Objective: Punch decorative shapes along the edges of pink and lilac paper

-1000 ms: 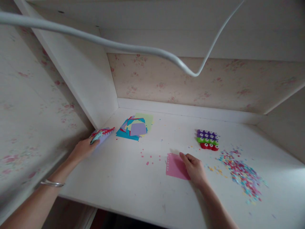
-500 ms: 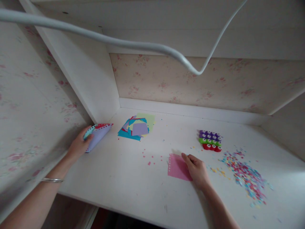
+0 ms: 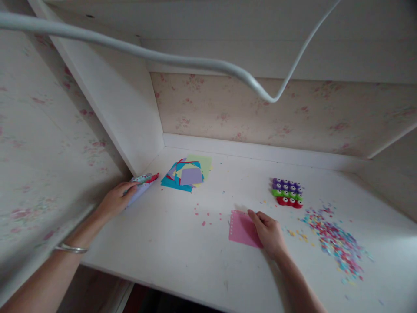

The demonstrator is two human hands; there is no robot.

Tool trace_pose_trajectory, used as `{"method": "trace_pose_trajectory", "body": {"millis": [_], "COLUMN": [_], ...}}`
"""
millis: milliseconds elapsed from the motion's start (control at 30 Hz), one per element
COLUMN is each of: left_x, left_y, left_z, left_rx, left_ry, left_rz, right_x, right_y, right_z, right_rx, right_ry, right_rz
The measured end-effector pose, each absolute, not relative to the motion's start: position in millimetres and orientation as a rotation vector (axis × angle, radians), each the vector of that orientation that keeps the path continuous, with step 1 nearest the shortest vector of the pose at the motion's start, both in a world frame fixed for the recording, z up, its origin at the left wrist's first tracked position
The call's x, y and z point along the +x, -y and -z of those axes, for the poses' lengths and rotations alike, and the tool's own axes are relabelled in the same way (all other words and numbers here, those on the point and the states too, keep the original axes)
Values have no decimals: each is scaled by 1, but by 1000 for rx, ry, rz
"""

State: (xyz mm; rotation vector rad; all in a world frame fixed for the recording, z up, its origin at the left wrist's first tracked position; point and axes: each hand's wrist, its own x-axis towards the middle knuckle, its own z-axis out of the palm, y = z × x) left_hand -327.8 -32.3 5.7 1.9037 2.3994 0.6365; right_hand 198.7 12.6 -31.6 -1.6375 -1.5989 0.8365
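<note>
At the far left my left hand (image 3: 119, 198) has its fingers closed over a stack of coloured paper sheets (image 3: 142, 188), beside the white side panel. The sheets show lilac, red and pale blue, with punched holes along their edges; the hand hides part of them. My right hand (image 3: 269, 230) pinches the right edge of a pink paper square (image 3: 243, 228) between thumb and fingers. That square lies on the white desk and has a row of holes down its left edge and along part of its top.
Overlapping coloured papers (image 3: 190, 176) lie at the back left. Purple, green and red hole punches (image 3: 287, 192) stand in rows at the right. Near them spreads a pile of paper confetti (image 3: 339, 243); pink bits (image 3: 208, 214) lie mid-desk. A white cable (image 3: 195, 62) hangs across the top.
My left hand has shifted right with the stack of sheets, and its fingers now reach farther over them. The right hand and the pink paper square have stayed nearly still.
</note>
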Motion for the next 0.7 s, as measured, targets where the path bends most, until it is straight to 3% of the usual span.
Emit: {"method": "trace_pose_trajectory", "body": {"millis": [400,700], "left_x": [-309,-312], "left_y": [41,42], "left_z": [3,1], "left_rx": [2114,1813], "left_ry": [-2247,-2423], "left_rz": [-400,-332], "right_x": [199,199], "right_y": [-12,-11], "right_z": [30,30], "right_rx": [-1659,-1651], "right_ry": [1599,1630], "right_rz": [-851,-833]}}
